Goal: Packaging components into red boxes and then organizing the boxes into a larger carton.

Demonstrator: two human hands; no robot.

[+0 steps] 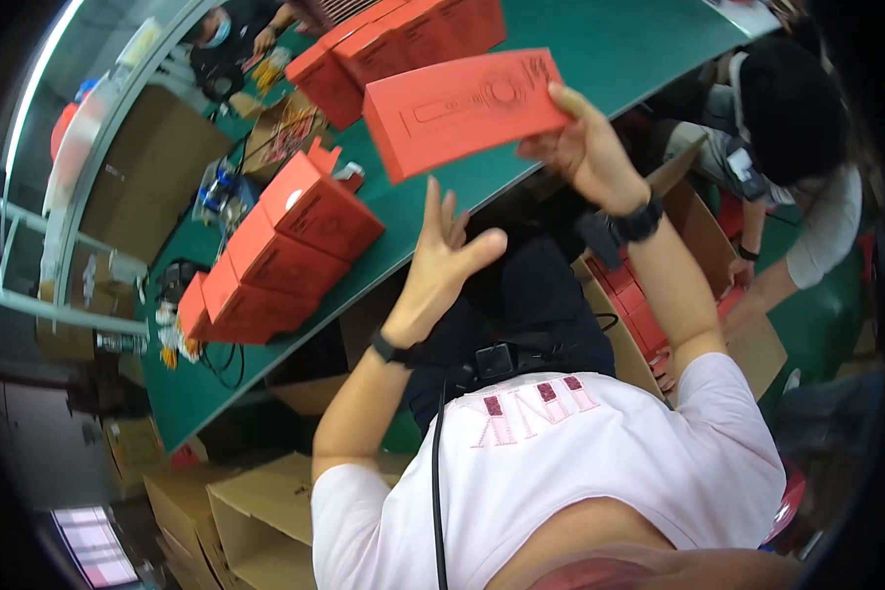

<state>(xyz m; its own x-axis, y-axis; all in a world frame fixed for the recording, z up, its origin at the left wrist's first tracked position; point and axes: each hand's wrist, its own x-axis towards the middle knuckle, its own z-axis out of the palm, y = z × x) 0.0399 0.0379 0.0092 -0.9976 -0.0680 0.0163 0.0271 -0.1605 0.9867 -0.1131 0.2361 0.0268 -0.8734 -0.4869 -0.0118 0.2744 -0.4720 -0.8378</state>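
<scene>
A red carton box (pixel 462 110) with a line drawing on its face is held up above the green table. My right hand (pixel 590 147) grips its right end, thumb on the printed face. Just below the box's lower left corner, my left hand (pixel 442 258) is raised with fingers and thumb spread, holding nothing. A row of red boxes (pixel 295 231) stands on the table left of my left hand; the nearest has its top flaps up. More red boxes (pixel 413 44) stand in a row behind the held one.
The green table (pixel 192 393) runs diagonally ahead of me. On it lie cables and a bin of small parts (pixel 224 202). At right, a co-worker (pixel 796 128) reaches into an open carton (pixel 698 236) of red boxes. Another person (pixel 236 44) sits across the table. Open cartons (pixel 256 501) stand at lower left.
</scene>
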